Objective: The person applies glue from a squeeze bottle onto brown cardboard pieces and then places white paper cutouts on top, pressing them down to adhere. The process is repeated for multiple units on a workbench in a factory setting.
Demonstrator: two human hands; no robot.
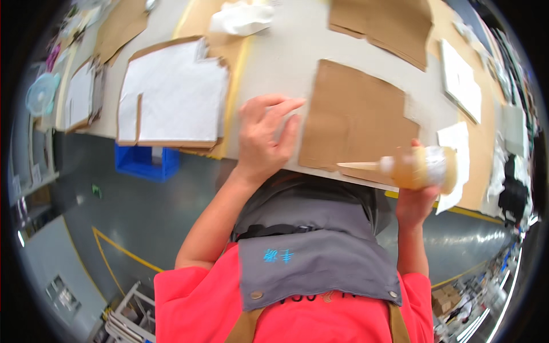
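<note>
Amber-yellow shows through the wall of one bottle [426,168] at three o'clock, gripped in the right hand [413,206] above the near edge of the table [274,63]. It lies on its side, long axis running from nine to three, its single pale nozzle pointing to nine o'clock over the near edge of a brown sheet [357,114]. The bottle is blurred, so its fill level cannot be told. The left hand [265,137], just above the middle toward twelve, is empty, fingers loosely bent beside that sheet's left edge; whether a fingertip touches it is unclear.

Two more brown pieces lie beyond: one [383,26] at one o'clock, another [121,26] between ten and eleven. Two white-topped stacks show, the larger [171,97] at ten, the smaller [79,97] nearer nine. At nine, below the table edge, stands one blue bin [123,161], its contents unclear.
</note>
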